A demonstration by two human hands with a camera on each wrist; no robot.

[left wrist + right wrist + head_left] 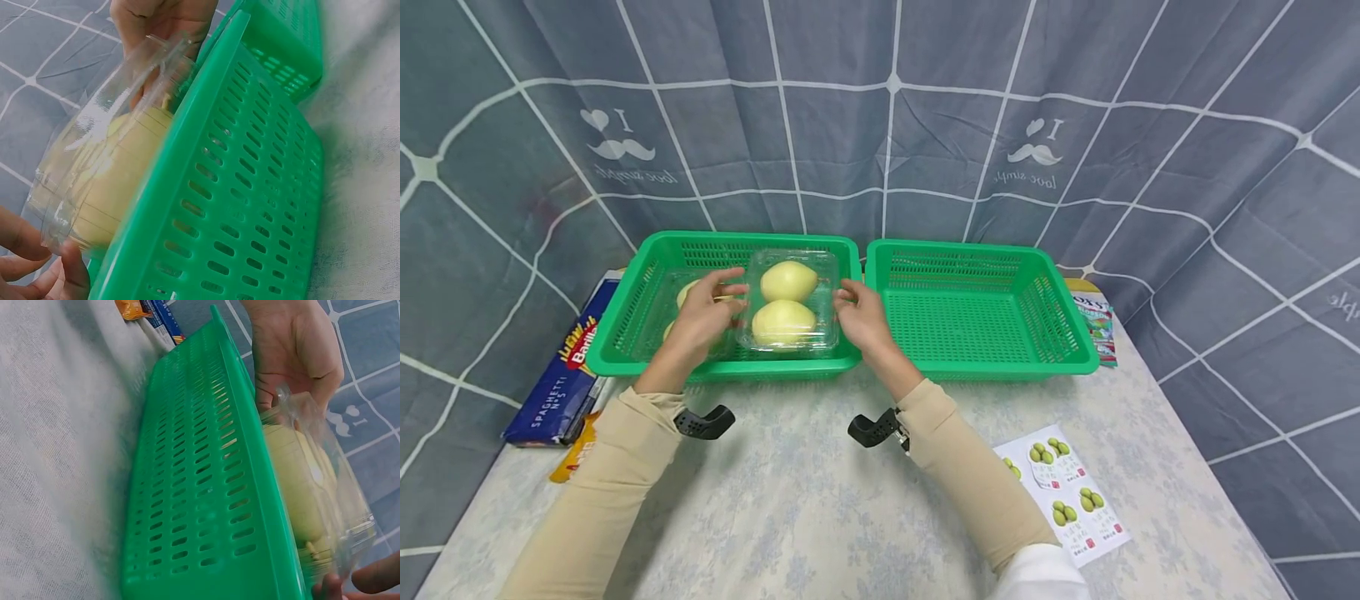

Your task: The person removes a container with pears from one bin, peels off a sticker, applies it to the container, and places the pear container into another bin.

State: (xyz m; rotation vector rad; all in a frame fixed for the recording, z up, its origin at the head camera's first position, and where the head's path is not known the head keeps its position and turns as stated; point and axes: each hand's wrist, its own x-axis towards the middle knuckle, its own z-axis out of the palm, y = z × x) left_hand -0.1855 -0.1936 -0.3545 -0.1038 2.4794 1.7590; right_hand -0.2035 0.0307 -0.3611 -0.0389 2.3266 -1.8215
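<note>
A clear plastic clamshell box point(826, 336) with two pale yellow pears point(788, 282) inside is tilted over the right part of the left green basket point(722, 368). My left hand point(702, 315) pinches its left edge between thumb and fingers. On the opposite edge, my right hand point(862, 317) grips the box with thumb and fingertips. The left wrist view shows the box point(103, 119) level with the basket rim, the left thumb and fingers at its near corner. Another clear box point(658, 312) with pears lies in the basket, partly hidden behind my left hand.
A second green basket point(955, 329) stands to the right, nothing visible inside. Left of the baskets lie a blue spaghetti box point(557, 392) and an orange packet point(576, 450). A sheet of pear stickers point(1078, 508) lies front right; packets point(1097, 325) sit beside the right basket.
</note>
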